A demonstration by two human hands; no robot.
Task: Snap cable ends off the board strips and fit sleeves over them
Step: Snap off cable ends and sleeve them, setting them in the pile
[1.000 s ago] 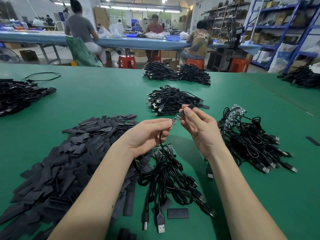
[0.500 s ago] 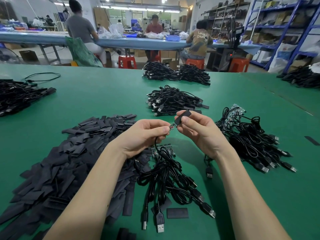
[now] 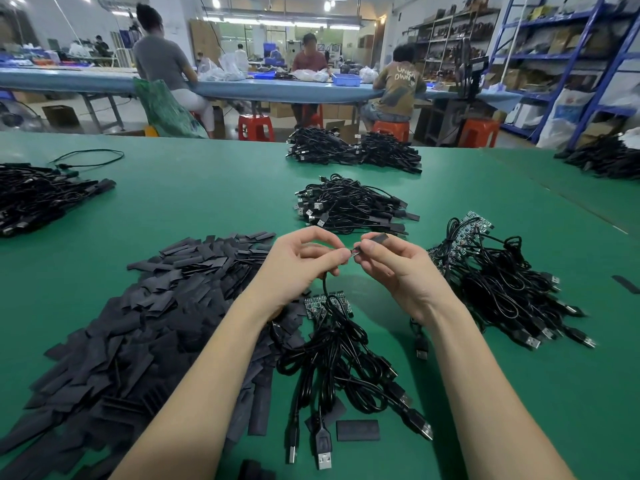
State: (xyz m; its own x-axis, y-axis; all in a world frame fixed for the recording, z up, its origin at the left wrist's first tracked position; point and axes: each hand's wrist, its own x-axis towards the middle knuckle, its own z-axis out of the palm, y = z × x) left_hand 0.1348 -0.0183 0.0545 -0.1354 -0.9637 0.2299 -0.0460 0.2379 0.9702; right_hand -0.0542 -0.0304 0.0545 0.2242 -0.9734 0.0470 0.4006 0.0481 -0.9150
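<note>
Both hands are up over the green table (image 3: 214, 202). The left hand (image 3: 298, 268) pinches a thin black cable (image 3: 325, 284) near its end — a tiny board piece (image 3: 354, 252) sticks out past the fingertips. The right hand (image 3: 398, 268) pinches a flat black sleeve (image 3: 379, 238), and its open end touches the tiny board. The cable hangs down to a bundle of cables (image 3: 343, 362) with shiny plugs. A big pile of sleeves (image 3: 138, 327) lies on the left.

A green table (image 3: 180, 209) carries a heap of black sleeves (image 3: 131, 327) at near left, and cable bundles (image 3: 349, 204) at centre, right and far left.
</note>
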